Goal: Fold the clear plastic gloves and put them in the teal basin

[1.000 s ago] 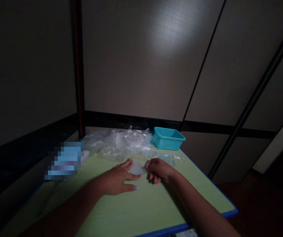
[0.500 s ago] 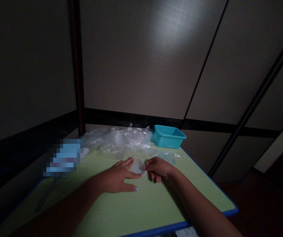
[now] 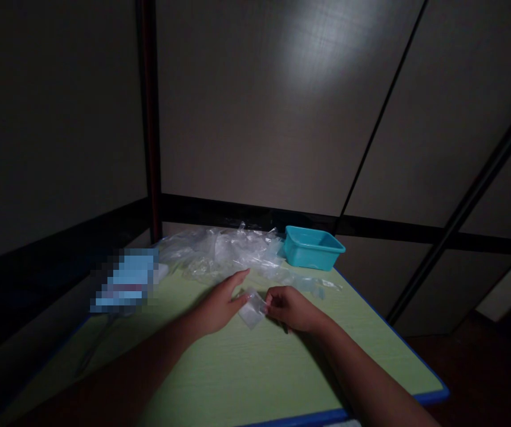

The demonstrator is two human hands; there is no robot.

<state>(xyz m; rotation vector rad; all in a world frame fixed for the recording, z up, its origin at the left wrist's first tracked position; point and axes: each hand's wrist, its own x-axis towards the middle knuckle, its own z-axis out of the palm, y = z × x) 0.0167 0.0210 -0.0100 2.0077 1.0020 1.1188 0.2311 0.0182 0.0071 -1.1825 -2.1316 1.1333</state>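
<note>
A small, whitish see-through plastic bag (image 3: 250,313) lies on the green tabletop between my hands. Its right corner is pinched between the thumb and fingers of my right hand (image 3: 291,308). My left hand (image 3: 219,303) rests at the bag's left side, thumb apart from the stretched fingers, with the thumb tip at the bag's upper left edge. Behind both hands spreads a crumpled heap of clear plastic (image 3: 241,248).
A turquoise plastic basin (image 3: 313,249) stands at the back right of the blue-edged table (image 3: 219,379). On the left is a pixelated light-blue object (image 3: 128,281) with a thin dark strand below it. Dark panelled walls (image 3: 255,118) rise close behind.
My left hand has turned and lifted its fingers from over the bag, leaving more of the bag uncovered. The right hand keeps its pinch. The view has shifted slightly.
</note>
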